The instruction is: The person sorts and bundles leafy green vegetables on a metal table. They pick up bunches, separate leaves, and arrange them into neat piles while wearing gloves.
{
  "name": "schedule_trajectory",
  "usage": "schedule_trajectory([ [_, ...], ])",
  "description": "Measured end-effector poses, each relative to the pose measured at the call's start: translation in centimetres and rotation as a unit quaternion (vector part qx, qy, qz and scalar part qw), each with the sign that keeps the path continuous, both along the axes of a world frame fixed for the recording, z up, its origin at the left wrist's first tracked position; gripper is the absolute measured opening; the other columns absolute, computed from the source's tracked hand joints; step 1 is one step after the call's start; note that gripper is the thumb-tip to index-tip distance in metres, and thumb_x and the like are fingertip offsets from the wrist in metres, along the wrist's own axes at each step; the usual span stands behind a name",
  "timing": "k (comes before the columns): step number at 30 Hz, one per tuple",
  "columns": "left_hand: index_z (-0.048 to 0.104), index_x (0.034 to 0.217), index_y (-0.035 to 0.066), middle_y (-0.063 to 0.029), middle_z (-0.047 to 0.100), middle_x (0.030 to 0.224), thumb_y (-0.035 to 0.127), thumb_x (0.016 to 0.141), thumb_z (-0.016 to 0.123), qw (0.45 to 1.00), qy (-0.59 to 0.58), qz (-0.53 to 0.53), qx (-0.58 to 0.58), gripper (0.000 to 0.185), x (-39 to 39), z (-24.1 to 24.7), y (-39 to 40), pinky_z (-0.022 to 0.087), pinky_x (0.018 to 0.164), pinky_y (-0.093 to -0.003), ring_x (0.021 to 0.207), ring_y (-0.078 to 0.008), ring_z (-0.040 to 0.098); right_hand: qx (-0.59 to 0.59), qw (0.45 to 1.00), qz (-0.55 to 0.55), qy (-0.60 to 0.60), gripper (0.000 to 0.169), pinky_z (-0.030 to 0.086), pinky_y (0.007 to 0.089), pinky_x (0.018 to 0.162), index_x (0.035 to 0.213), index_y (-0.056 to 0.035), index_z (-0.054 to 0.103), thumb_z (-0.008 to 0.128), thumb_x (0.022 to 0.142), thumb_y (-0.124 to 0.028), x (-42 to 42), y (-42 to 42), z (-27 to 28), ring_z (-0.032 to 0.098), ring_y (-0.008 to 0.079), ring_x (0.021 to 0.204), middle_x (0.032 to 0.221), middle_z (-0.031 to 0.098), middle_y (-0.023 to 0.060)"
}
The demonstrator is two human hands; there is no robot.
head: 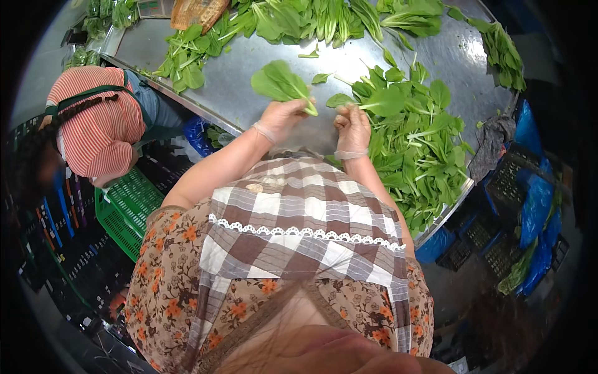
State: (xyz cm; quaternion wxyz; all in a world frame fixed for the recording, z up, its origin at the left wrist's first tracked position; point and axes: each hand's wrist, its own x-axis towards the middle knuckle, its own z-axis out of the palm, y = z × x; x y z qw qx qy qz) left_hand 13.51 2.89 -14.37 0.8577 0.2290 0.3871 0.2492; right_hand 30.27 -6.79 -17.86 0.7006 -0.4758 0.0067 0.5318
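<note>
My left hand (283, 120), in a thin clear glove, grips a small leafy green plant (281, 80) by its pale stem end, with the leaves pointing up and left. To its right, my right hand (352, 130), also gloved, has its fingers pinched at the stem of a broad green leaf (386, 101). A smaller leaf (339, 100) shows at those fingertips; whether it is held too I cannot tell. Beside and beyond my right hand spreads a pile of loose leaves (416, 149) on the metal table (224, 79). One loose leaf (321, 78) lies between and beyond my hands.
Bunched greens (327, 21) line the table's far side, near a brown woven basket (198, 14). On the left a person in a striped top (96, 121) bends over a green plastic crate (126, 210). A grey cloth (493, 140) hangs at the right edge, above black crates (509, 182).
</note>
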Motion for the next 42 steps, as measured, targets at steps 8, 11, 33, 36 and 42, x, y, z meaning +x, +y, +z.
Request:
schedule_trajectory([
  [8,0.049,0.127,0.004,-0.0067,0.06,0.108,0.012,0.085,0.067,0.998,-0.025,0.058,-0.025,0.046,2.9,-1.6,0.4,0.046,0.089,-0.035,0.099,-0.0183,0.058,-0.137,0.961,0.146,-0.193,0.037,0.049,0.0276,0.053,0.101,0.0018,0.059,0.067,0.088,-0.032,9.1,14.4,-1.3,0.061,0.0144,0.061,0.085,0.068,0.011],
  [11,0.05,0.122,0.006,-0.0073,0.058,0.108,0.014,0.085,0.068,0.998,-0.032,0.059,-0.019,0.041,4.4,-1.8,1.1,0.046,0.09,-0.035,0.099,-0.019,0.057,-0.185,0.947,0.169,-0.202,0.03,0.047,0.0256,0.051,0.093,0.0018,0.061,0.069,0.086,-0.027,11.3,19.0,-1.7,0.059,0.0136,0.055,0.077,0.068,0.0107],
  [33,0.065,0.086,0.003,-0.0004,0.06,0.074,0.007,0.078,0.069,0.991,0.087,0.089,0.043,0.01,7.6,-3.1,3.6,0.038,0.06,-0.0249,0.064,-0.0109,0.051,-0.062,0.849,0.26,-0.457,0.02,0.051,0.0328,0.064,0.085,-0.0081,0.067,0.07,0.077,-0.026,4.1,5.5,-1.3,0.063,0.023,0.063,0.073,0.067,0.0095],
  [36,0.065,0.086,0.003,-0.0006,0.061,0.075,0.007,0.077,0.071,0.981,0.122,0.14,0.052,0.011,7.5,-2.5,3.4,0.038,0.06,-0.0252,0.065,-0.0108,0.051,-0.102,0.778,0.371,-0.496,0.022,0.052,0.0342,0.066,0.093,-0.0078,0.068,0.068,0.078,-0.025,5.2,5.0,-2.5,0.064,0.0275,0.067,0.08,0.068,0.0125],
  [42,0.061,0.098,0.002,-0.0033,0.063,0.088,0.003,0.08,0.07,0.981,0.108,0.137,0.087,0.02,7.3,-2.0,4.9,0.044,0.07,-0.0265,0.076,-0.013,0.056,-0.058,0.8,0.398,-0.445,0.036,0.051,0.0314,0.068,0.109,-0.0036,0.067,0.067,0.085,-0.029,6.9,4.4,-2.0,0.066,0.0224,0.071,0.086,0.07,0.0139],
])
